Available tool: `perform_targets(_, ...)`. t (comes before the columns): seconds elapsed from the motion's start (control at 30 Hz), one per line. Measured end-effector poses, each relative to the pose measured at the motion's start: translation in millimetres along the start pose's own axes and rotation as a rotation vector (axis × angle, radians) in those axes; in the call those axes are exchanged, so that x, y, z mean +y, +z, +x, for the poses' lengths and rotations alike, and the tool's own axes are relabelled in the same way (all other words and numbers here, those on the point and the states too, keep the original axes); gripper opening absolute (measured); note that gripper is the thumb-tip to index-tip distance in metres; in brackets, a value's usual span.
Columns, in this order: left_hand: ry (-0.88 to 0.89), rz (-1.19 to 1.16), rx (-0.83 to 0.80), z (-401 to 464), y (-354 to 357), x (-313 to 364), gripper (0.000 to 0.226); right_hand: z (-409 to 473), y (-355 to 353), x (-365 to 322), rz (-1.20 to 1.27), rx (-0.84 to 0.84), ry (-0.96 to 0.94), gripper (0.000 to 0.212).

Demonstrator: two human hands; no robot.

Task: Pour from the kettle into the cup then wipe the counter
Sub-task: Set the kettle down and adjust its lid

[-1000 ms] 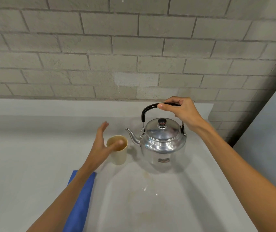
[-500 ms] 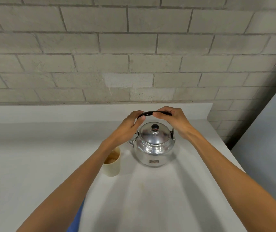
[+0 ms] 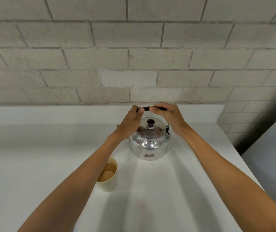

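A shiny metal kettle (image 3: 149,144) with a dark lid knob stands upright on the white counter (image 3: 33,164), near the back wall. Its black handle arches over the lid. My left hand (image 3: 130,123) grips the handle's left end and my right hand (image 3: 168,117) grips its right end. The spout is hidden behind my left wrist. A cream cup (image 3: 109,177) holding brownish liquid stands in front and to the left of the kettle, partly covered by my left forearm.
A grey brick wall (image 3: 134,56) rises behind the counter's low white backsplash. The counter's right edge runs diagonally at the right, with a grey floor (image 3: 271,156) beyond it. Faint stains mark the counter in front of the cup.
My left hand left the cup and took hold of the kettle handle beside my right hand. The view tilted up, and the blue cloth at the bottom left dropped out of sight.
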State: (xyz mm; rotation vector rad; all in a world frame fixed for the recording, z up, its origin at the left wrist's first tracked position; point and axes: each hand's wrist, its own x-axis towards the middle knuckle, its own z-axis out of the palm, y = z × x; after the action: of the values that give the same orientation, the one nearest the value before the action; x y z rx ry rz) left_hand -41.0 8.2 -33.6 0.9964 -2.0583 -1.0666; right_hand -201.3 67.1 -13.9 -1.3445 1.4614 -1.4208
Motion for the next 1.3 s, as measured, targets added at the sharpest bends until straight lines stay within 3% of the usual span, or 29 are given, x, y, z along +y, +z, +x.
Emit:
perform_targets(0.27, 0.056, -0.060, 0.017, 18, 1, -2, 0.036, 16, 0, 3, -0.029, 0.036, -0.008, 0.011)
perform_targets(0.43, 0.064, -0.027, 0.020, 18, 0, -6, 0.027, 14, -2, 3, -0.119, 0.002, -0.037, 0.017)
perform_targets(0.63, 0.056, 0.045, 0.006, 10, -2, -8, 0.040, 6, -8, -7, -0.427, -0.093, -0.064, 0.036)
perform_targets(0.77, -0.007, 0.076, 0.014, -7, -4, 0, 0.059, -8, -9, -16, -0.580, -0.010, -0.092, 0.055)
perform_targets(1.07, 0.094, 0.209, 0.116, -77, -23, 34, 0.065, -80, 2, -69, -0.417, 0.031, -0.155, 0.030)
perform_targets(1.3, 0.128, 0.094, 0.223, -162, -33, 56, 0.039, -154, 23, -97, -0.280, -0.008, -0.196, 0.004)
